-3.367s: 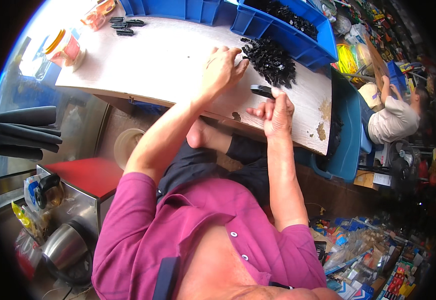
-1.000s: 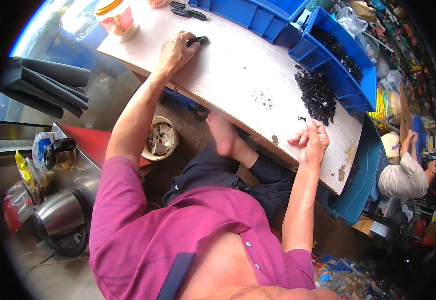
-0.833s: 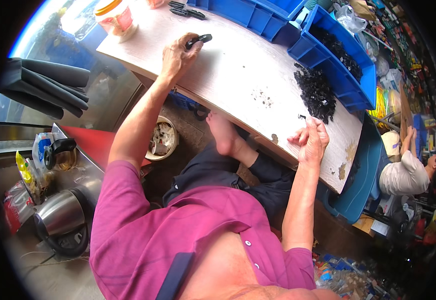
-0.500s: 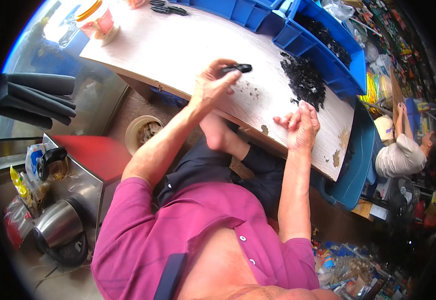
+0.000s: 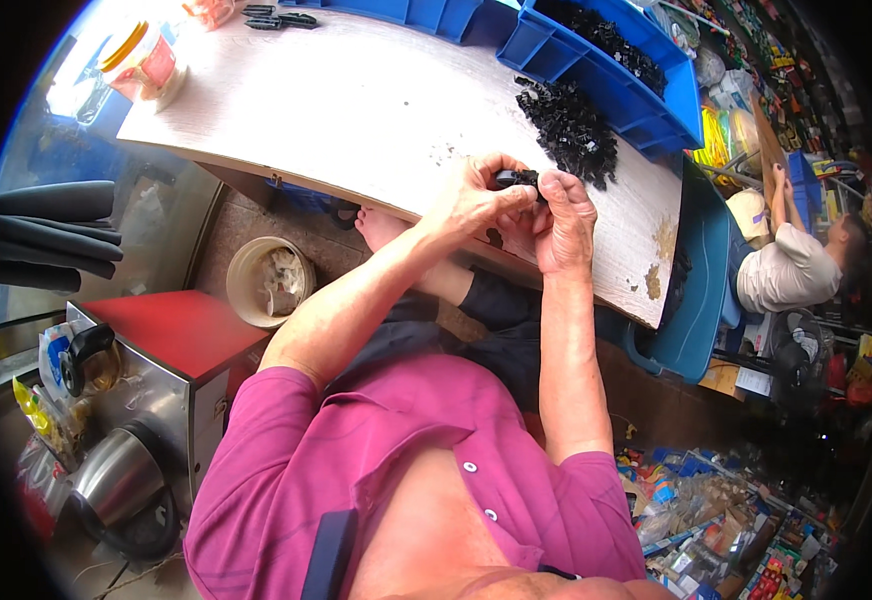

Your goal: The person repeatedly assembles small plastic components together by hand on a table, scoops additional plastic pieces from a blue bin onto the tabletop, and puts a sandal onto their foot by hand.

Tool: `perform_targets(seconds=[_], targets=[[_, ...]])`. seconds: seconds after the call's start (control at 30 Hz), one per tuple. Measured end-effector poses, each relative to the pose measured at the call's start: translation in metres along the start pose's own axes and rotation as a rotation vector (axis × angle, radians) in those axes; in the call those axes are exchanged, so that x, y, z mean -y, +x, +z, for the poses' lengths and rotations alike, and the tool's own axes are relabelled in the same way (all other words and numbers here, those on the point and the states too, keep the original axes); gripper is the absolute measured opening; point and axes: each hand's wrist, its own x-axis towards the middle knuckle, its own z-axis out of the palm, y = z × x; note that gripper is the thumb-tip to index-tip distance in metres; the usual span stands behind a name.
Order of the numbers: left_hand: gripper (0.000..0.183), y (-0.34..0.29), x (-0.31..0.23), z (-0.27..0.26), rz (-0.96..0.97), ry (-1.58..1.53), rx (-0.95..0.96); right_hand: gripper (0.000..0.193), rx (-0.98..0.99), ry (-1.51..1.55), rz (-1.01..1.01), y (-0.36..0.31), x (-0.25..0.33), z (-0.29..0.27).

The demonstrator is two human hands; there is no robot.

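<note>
Over the table's near edge, my left hand (image 5: pixel 481 200) is closed round a small, oblong black plastic part (image 5: pixel 516 178). My right hand (image 5: pixel 568 225) meets it there, thumb and fingers pinched against the part's right end. Whatever small piece those right fingertips may hold is hidden by them. Just beyond my hands lies a heap of small black pieces (image 5: pixel 568 130) on the pale wooden table (image 5: pixel 356 110). Several larger black parts (image 5: pixel 278 18) rest together at the table's far left.
A blue bin (image 5: pixel 621 100) of black pieces stands behind the heap, another blue bin (image 5: pixel 406 12) beside it. A lidded jar (image 5: pixel 141 65) sits at the left corner. Below are a waste bucket (image 5: pixel 246 285) and a teal tub (image 5: pixel 696 310). Another person (image 5: pixel 791 265) works at far right.
My left hand has moved right and down with the black part. My right hand has come left from beside the heap, and both now meet at the part. The view has shifted slightly.
</note>
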Motion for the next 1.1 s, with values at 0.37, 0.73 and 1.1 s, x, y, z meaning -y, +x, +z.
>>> perform_targets(seconds=[0.37, 0.73, 1.1], targets=[[0.013, 0.01, 0.0, 0.008, 0.046, -0.091, -0.194, 0.014, 0.008, -0.032, 0.049, 0.005, -0.001, -0.002], [0.007, 0.004, -0.004, 0.003, 0.012, -0.197, -0.106, 0.016, 0.009, -0.241, 0.04, 0.001, -0.004, 0.005], [0.024, 0.076, -0.009, -0.021, 0.798, 1.19, -0.391, 0.021, -0.11, 0.028, 0.064, -0.008, 0.013, -0.029]])
